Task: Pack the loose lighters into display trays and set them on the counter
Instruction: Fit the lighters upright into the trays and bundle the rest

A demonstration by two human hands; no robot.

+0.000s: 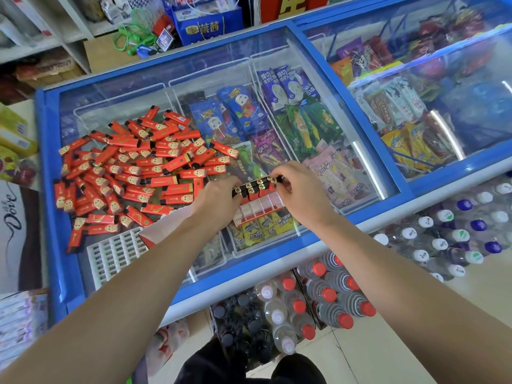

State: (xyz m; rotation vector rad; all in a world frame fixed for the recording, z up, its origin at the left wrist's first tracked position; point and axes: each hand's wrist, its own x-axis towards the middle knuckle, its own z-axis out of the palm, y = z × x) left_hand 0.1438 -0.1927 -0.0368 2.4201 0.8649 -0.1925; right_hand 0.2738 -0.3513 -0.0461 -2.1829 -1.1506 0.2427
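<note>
Several loose red lighters (133,167) lie in a heap on the glass lid of the blue chest freezer (52,189), left of centre. A small red display tray (259,210) with clear cells sits on the glass near the front. A row of lighters (257,187) stands upright along its far side. My left hand (219,194) pinches the left end of that row. My right hand (291,187) pinches the lighter at the right end. An empty white grid tray (113,254) lies at the front left, partly under a white paper (166,225).
Ice-cream packets fill the freezer under the glass. A second freezer (415,106) adjoins on the right. Packs of bottled water (318,297) stand on the floor in front. Shelves and boxes line the left side and the back.
</note>
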